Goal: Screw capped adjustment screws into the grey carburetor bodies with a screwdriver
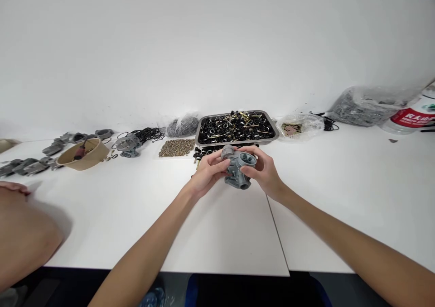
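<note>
A grey metal casting [238, 169] with a round opening on top and a tube stub facing me is held up over the white table, in front of the tray. My left hand [208, 171] grips its left side, thumb across the front. Around its right side my right hand [265, 169] is closed, with the thumb near the round opening. Behind both hands stands a metal tray [238, 143] full of small black and brass parts. More black parts lie just in front of the tray, partly hidden by my hands.
Left of the tray are many small brass pieces [176, 148], black rings [147, 135], another casting [128, 145] and a tan bowl [83, 155]. Plastic bags [301, 127] and a large bottle [411, 114] stand right. Another person's arm [27, 234] rests at the left edge.
</note>
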The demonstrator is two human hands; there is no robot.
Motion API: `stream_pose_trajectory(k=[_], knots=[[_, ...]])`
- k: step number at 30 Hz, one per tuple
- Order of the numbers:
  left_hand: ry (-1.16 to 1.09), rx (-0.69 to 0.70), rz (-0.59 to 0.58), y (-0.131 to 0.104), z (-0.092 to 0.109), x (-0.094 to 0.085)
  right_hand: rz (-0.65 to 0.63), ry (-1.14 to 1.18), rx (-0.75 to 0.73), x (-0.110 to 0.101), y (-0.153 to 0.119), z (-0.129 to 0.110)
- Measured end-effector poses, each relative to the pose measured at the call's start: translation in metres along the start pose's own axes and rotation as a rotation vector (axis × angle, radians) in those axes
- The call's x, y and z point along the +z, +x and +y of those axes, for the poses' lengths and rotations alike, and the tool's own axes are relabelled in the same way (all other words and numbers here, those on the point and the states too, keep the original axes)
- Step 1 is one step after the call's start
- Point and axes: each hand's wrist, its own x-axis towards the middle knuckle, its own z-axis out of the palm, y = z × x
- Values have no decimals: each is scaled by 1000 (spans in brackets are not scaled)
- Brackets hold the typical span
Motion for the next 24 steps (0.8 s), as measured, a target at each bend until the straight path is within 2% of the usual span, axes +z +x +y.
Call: stream_pose_trajectory(k=[3,9,16,24], knots=[[66,-8,-1,0,-2,0,12,8,43,-1,-1,2],[120,26,-77,-1,-5,4,12,124,129,-2,-1,2],[109,67,-159,-3,3,7,-94,384,281,2,1,-4],[84,39,-202,-2,5,1,-146,359,191,2,0,-3]])
